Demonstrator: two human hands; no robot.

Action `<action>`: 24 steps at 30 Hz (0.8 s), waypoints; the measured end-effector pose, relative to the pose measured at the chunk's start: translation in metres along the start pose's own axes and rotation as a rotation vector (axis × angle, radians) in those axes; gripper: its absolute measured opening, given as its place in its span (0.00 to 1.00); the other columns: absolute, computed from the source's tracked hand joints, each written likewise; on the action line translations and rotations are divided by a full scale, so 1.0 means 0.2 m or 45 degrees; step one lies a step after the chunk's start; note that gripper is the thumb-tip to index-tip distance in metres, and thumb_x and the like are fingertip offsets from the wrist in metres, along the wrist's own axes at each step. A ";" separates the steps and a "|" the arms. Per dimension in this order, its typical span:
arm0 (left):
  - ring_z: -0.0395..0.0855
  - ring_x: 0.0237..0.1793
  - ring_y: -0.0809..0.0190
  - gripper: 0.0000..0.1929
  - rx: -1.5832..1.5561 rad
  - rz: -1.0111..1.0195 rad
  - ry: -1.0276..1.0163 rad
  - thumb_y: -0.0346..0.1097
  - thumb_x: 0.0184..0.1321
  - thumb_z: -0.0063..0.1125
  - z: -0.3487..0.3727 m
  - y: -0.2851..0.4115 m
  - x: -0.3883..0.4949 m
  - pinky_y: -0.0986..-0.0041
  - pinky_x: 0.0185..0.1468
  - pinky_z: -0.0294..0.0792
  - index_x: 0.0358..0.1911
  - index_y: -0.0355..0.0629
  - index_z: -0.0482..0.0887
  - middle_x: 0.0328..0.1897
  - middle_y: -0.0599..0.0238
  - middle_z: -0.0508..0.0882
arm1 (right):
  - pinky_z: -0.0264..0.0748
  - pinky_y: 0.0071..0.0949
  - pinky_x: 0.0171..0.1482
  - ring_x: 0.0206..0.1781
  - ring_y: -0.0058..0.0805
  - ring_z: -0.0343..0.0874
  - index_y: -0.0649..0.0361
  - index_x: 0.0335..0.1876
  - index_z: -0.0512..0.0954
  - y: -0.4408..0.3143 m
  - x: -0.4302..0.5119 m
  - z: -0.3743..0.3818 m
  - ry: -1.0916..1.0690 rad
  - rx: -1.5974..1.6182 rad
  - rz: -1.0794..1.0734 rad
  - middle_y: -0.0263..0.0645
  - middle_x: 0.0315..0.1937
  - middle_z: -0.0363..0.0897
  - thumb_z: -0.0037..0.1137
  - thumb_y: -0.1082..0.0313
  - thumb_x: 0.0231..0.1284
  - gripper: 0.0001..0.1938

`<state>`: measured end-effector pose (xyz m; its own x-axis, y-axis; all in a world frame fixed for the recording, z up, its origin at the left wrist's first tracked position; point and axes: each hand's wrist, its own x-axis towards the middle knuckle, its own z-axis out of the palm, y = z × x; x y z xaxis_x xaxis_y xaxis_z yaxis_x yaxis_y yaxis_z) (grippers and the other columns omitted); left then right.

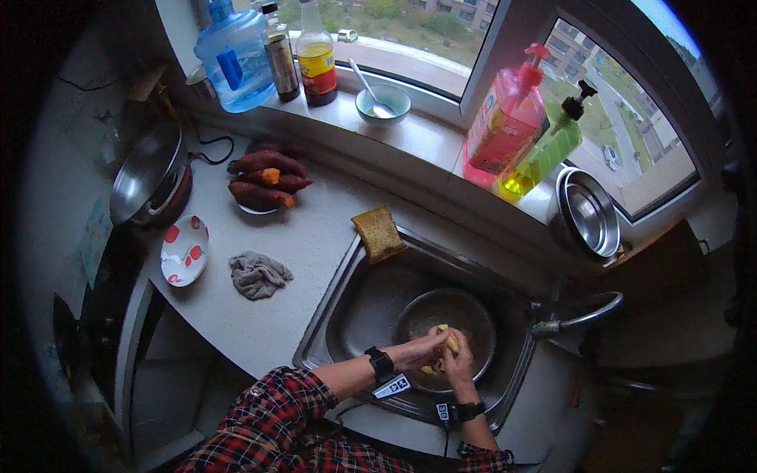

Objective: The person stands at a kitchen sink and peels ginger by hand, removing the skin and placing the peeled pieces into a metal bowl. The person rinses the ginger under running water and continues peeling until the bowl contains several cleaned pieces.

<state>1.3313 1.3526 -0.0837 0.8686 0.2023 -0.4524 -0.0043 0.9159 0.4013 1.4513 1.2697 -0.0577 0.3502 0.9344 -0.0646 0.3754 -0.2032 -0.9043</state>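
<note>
Both hands meet over a metal basin (485, 331) that sits in the steel sink (361, 307). My left hand (427, 349) and my right hand (460, 359) close together around a pale yellow piece of root vegetable (452, 344), possibly ginger. Its pale end shows above the fingers; the rest is hidden by them. Below the hands, smaller yellow pieces (427, 370) lie in the basin. Each wrist wears a black strap with a white printed tag.
A faucet (579, 319) arches at the sink's right, and a yellow scouring pad (378, 233) rests on its far-left corner. Leftward are a grey cloth (259, 275), a spotted bowl (185, 251), sweet potatoes (266, 177) and a pan (148, 177). Pump bottles (508, 118) and a spoon bowl (383, 106) line the windowsill.
</note>
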 end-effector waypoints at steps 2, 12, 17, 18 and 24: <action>0.70 0.58 0.64 0.27 0.397 0.053 0.079 0.60 0.66 0.47 0.00 0.05 -0.03 0.66 0.60 0.64 0.57 0.47 0.68 0.56 0.64 0.73 | 0.73 0.33 0.55 0.51 0.41 0.79 0.62 0.55 0.73 -0.04 0.01 -0.04 0.046 -0.106 0.013 0.48 0.47 0.79 0.54 0.71 0.59 0.17; 0.75 0.48 0.71 0.21 0.700 0.120 -0.030 0.51 0.68 0.49 0.01 0.17 -0.11 0.77 0.49 0.72 0.51 0.39 0.75 0.46 0.65 0.79 | 0.70 0.30 0.36 0.32 0.29 0.78 0.67 0.32 0.77 -0.08 0.06 -0.06 0.041 0.129 0.100 0.45 0.28 0.79 0.45 0.65 0.66 0.14; 0.78 0.47 0.66 0.22 0.737 0.089 -0.196 0.43 0.70 0.49 -0.01 0.15 -0.10 0.75 0.51 0.73 0.61 0.36 0.70 0.51 0.62 0.79 | 0.69 0.31 0.33 0.28 0.31 0.76 0.67 0.29 0.76 0.03 0.07 -0.06 0.119 -0.061 0.136 0.45 0.24 0.78 0.44 0.63 0.68 0.16; 0.80 0.45 0.67 0.22 0.867 0.182 -0.202 0.41 0.69 0.49 -0.01 0.14 -0.10 0.74 0.49 0.74 0.61 0.36 0.70 0.49 0.62 0.80 | 0.69 0.31 0.34 0.28 0.31 0.76 0.67 0.29 0.76 0.04 0.08 -0.05 0.145 -0.104 0.105 0.45 0.24 0.78 0.45 0.62 0.68 0.16; 0.85 0.43 0.54 0.22 1.249 0.575 0.112 0.34 0.66 0.53 0.00 0.07 -0.09 0.67 0.49 0.75 0.62 0.38 0.69 0.44 0.44 0.84 | 0.72 0.32 0.42 0.37 0.33 0.78 0.64 0.38 0.77 0.08 0.08 0.06 0.253 -0.164 0.193 0.46 0.31 0.79 0.49 0.57 0.67 0.15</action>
<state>1.3149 1.3622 -0.0693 0.8474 0.5113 -0.1432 0.1175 0.0823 0.9897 1.4526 1.2855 -0.0778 0.5673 0.8174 -0.0998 0.4076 -0.3840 -0.8285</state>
